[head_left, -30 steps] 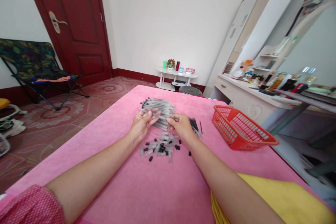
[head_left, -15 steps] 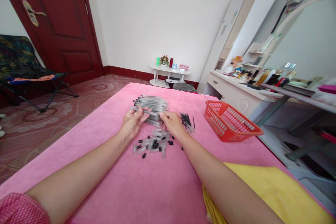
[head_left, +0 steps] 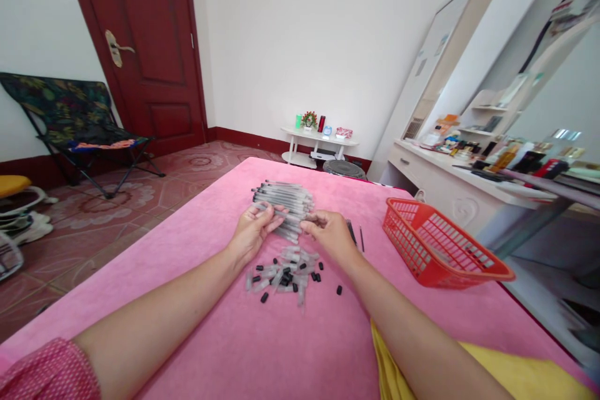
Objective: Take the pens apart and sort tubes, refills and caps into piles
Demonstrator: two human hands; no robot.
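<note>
On the pink cloth, a row of clear pens (head_left: 284,197) with dark cores lies side by side beyond my hands. My left hand (head_left: 250,232), closed at the pile's near left edge, pinches a clear pen between thumb and fingers. At the near right edge is my right hand (head_left: 330,234), its thumb and forefinger pressed together; what they hold, if anything, is too small to make out. Nearer to me is a heap of clear pen caps (head_left: 281,278) mixed with small black plugs (head_left: 265,297). Thin black refills (head_left: 362,239) lie right of my right hand, partly hidden by it.
A red plastic basket (head_left: 435,244) stands on the table's right side. Folded yellow cloth (head_left: 510,369) lies under my right forearm. Beyond the table are a low white stand (head_left: 319,137), a dressing table (head_left: 450,169) and a folding chair (head_left: 70,119).
The view has turned left, so the scene sits farther right and lower. My right hand has drawn slightly away from my left. Fewer refills show beside the right hand.
</note>
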